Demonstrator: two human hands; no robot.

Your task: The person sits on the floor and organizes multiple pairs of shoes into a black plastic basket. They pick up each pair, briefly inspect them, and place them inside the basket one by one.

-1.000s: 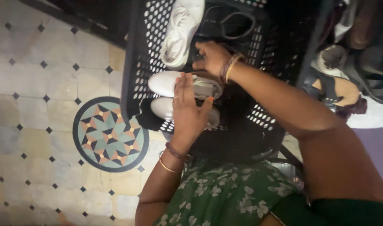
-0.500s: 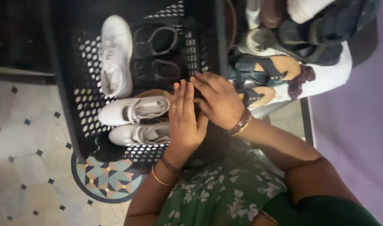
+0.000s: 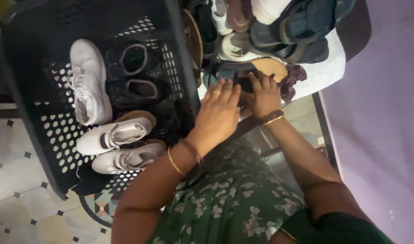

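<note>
Vs 0.5 s ago: both hands have moved right, off the black perforated basket [image 3: 57,131] and onto the shoe pile beside it; view has panned right too, so the basket now sits further left in frame.

L hand [image 3: 220,110]: palm down, fingers flat and together, ring on one finger, resting on the dark strappy sandal [image 3: 256,70] at the front of the pile. Not curled; can't tell if it grips anything under the palm. Bangle + bead bracelet at wrist.

R hand [image 3: 261,97]: fingers bent over the same sandal's dark straps, touching them, looks like a pinch on a strap but closure partly hidden by the L hand. Bracelets at wrist.

Sandal: tan smooth footbed, dark straps, lies on a white surface [image 3: 324,72] just beside the basket's right wall, w/ a purplish ruffled piece [image 3: 293,81] touching its far end.

Basket: hard plastic, round holes. Inside: white lace-up sneaker [image 3: 87,81], matte, on its side; pair of black sandals [image 3: 132,74] w/ looped straps; two white strap shoes [image 3: 121,144], glossy, tan soles, side by side.

Behind: more dark sandals [image 3: 297,27], stacked. Tiled floor [image 3: 17,180] w/ small dark diamonds. Green floral fabric [image 3: 229,199] in lap.
</note>
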